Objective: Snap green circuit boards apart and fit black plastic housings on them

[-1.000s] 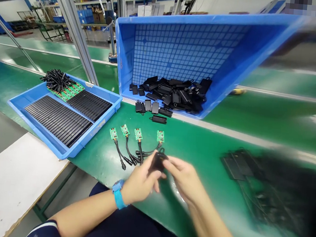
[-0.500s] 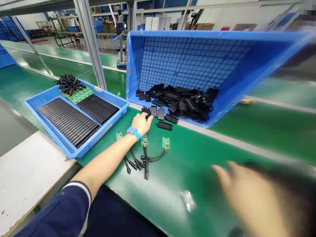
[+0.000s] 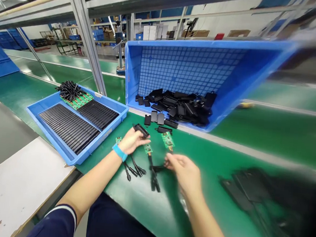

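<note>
A black plastic case (image 3: 142, 130) is pinched between the thumb and fingers of my left hand (image 3: 129, 142), just above the bench. My right hand (image 3: 182, 168) grips the cable end of a green circuit board (image 3: 167, 140), which is tilted up from the bench. Near my left fingers is another circuit board (image 3: 148, 148) with black leads trailing toward me. One more circuit board (image 3: 118, 140) lies partly behind my left hand, with its black cables (image 3: 128, 173) below the wrist. Several loose black cases (image 3: 160, 118) rest in front of the blue bin.
A blue bin (image 3: 230, 47) tipped on its side holds a heap of black cases (image 3: 181, 105). To the left, a blue tray (image 3: 72, 161) carries rows of black pieces (image 3: 68, 127) and wired boards (image 3: 78, 98). Blurred black cased parts (image 3: 251, 185) lie at the right.
My left hand reached to the loose cases and came back with one. My right hand went to the right, where the earlier black case no longer shows in it, and returned to lift a circuit board.
</note>
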A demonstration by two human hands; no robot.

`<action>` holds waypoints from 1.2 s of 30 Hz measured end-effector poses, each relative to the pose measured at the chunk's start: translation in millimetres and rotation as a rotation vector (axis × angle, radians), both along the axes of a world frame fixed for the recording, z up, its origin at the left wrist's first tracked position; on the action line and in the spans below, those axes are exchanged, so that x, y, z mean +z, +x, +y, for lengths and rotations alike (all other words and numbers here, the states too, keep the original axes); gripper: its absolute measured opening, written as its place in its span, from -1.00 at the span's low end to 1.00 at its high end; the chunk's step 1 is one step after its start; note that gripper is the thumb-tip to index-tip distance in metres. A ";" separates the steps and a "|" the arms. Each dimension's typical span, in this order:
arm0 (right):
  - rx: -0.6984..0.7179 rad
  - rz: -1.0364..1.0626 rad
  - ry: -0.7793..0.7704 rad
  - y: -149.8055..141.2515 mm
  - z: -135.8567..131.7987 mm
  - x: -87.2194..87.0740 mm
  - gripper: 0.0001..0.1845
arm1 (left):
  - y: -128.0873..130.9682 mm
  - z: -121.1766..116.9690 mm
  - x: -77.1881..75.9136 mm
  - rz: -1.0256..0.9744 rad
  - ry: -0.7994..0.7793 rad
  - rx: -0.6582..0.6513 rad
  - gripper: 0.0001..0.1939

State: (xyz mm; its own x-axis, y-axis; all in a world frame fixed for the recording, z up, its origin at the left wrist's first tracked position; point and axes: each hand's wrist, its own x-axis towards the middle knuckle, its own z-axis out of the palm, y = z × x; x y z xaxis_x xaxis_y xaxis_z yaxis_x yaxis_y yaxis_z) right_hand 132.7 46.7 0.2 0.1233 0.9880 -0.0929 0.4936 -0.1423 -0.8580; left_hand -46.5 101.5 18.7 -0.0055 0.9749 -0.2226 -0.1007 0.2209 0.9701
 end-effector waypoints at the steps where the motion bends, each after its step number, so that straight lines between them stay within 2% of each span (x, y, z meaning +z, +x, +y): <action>1: -0.003 0.065 0.024 0.2 -7.6 3.8 -0.68 | 1.1 -17.1 -3.7 -0.068 -0.003 -0.028 -0.68; 4: 0.034 0.286 0.050 -4.5 -24.8 12.1 -0.73 | 8.7 -54.8 -11.8 -0.451 -0.006 -0.105 -0.63; 7: 0.104 0.463 -0.004 -11.9 -30.5 12.5 -0.76 | 16.6 -67.2 -12.0 -0.853 -0.012 -0.136 -0.61; 10: 0.108 0.570 -0.053 -17.1 -29.6 8.7 -0.75 | 21.5 -66.3 -7.3 -0.945 -0.004 -0.119 -0.58; 16: 0.056 0.733 -0.166 -19.2 -28.8 6.3 -0.73 | 29.9 -65.2 -3.2 -0.905 0.013 -0.066 -0.67; 20: 0.016 0.802 -0.276 -19.1 -27.3 7.6 -0.70 | 38.0 -63.6 -9.0 -0.761 0.047 0.030 -0.71; 24: 0.005 0.769 -0.300 -23.1 -26.8 9.5 -0.69 | 43.4 -60.4 -17.2 -0.641 0.121 0.105 -0.71; 27: 0.041 0.623 -0.229 -27.4 -28.7 13.3 -0.69 | 45.2 -60.1 -20.3 -0.554 0.173 0.147 -0.71; 29: 0.057 0.470 -0.125 -28.3 -29.7 16.7 -0.71 | 45.7 -61.3 -19.6 -0.521 0.177 0.158 -0.70; 33: 0.118 0.285 0.062 -23.3 -29.0 21.2 -0.76 | 45.1 -65.6 -13.6 -0.512 0.151 0.116 -0.70; 36: 0.131 0.266 0.048 -18.6 -28.3 21.0 -0.74 | 44.2 -69.8 -9.2 -0.517 0.160 0.086 -0.70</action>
State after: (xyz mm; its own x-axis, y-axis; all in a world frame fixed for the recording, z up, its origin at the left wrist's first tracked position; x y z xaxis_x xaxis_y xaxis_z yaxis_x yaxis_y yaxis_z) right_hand 114.1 18.4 21.2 -0.0281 0.9979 -0.0577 0.2622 -0.0484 -0.9638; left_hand -2.3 31.7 9.5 -0.0160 0.9977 -0.0660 -0.5849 0.0442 0.8099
